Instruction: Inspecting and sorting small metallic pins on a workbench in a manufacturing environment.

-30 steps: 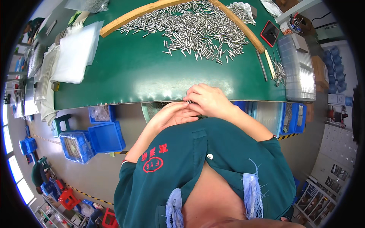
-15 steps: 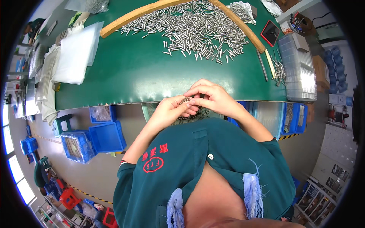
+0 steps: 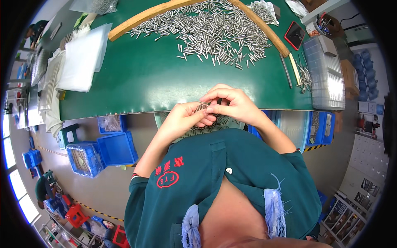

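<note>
Just past the front edge of the green table (image 3: 136,91), my two hands meet. My left hand (image 3: 185,117) is closed around several small metal pins (image 3: 202,108), whose ends stick up between thumb and fingers. Bent over them from the right, my right hand (image 3: 232,103) has its thumb and fingers pinched together at the pins; what exactly lies in that pinch is hidden. Under both hands sits a green mesh basket (image 3: 163,117) with more metal parts, partly covered by the hands. Farther back on the table spreads a large heap of slim metal pins (image 3: 219,35).
Wooden bars (image 3: 153,14) frame the heap. At the right are a red-edged phone (image 3: 294,36), loose rods (image 3: 305,80) and a clear plastic case (image 3: 326,74). Clear plastic sheets (image 3: 80,62) lie at the left. Blue bins (image 3: 117,149) stand on the floor.
The fingers of my right hand have shifted slightly over the pins, and the pins in my left hand show a little more. The heap looks the same.
</note>
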A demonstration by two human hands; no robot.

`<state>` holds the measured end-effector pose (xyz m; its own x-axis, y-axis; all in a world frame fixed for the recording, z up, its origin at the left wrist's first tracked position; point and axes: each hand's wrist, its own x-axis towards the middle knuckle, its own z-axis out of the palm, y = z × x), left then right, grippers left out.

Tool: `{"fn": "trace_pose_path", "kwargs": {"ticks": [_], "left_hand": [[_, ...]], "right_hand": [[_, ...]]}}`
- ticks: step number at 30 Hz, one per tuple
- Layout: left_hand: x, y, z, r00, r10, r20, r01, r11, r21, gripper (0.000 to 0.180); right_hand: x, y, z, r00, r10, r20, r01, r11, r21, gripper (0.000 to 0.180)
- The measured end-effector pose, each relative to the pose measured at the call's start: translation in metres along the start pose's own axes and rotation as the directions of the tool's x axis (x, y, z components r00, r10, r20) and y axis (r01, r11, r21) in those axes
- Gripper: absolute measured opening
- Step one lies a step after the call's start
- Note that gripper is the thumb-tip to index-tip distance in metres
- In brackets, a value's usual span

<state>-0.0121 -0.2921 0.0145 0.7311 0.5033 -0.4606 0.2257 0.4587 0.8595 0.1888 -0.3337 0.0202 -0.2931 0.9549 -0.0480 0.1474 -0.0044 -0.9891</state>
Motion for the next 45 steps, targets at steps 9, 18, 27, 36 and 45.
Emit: {"fn": "trace_pose_path", "kwargs": {"ticks": [9, 18, 27, 36, 45], "left_hand": [[0.003, 0.0, -0.001, 1.0, -0.002, -0.011, 0.005, 0.98, 0.198, 0.023], [-0.002, 0.001, -0.021, 0.983, 0.179, -0.048, -0.177, 0.983, 0.039, 0.021], [-0.002, 0.004, -0.052, 0.916, 0.295, -0.271, -0.224, 0.938, 0.263, 0.024], [0.036, 0.012, -0.056, 0.74, 0.553, -0.384, -0.103, 0.656, 0.747, 0.034], [0.103, 0.018, -0.033, 0.709, 0.664, -0.238, -0.021, 0.357, 0.934, 0.047]], "right_hand": [[0.004, 0.013, 0.01, 0.996, 0.049, -0.073, -0.045, 0.997, 0.057, 0.013], [0.002, 0.034, 0.008, 0.908, 0.344, 0.241, -0.333, 0.24, 0.912, 0.02], [0.001, 0.019, 0.011, 0.957, 0.251, 0.147, -0.28, 0.934, 0.223, 0.019], [0.013, 0.022, -0.025, 0.943, 0.066, -0.327, -0.179, 0.927, -0.33, 0.02], [0.043, 0.031, -0.031, 0.891, -0.095, -0.444, -0.296, 0.62, -0.727, 0.034]]}}
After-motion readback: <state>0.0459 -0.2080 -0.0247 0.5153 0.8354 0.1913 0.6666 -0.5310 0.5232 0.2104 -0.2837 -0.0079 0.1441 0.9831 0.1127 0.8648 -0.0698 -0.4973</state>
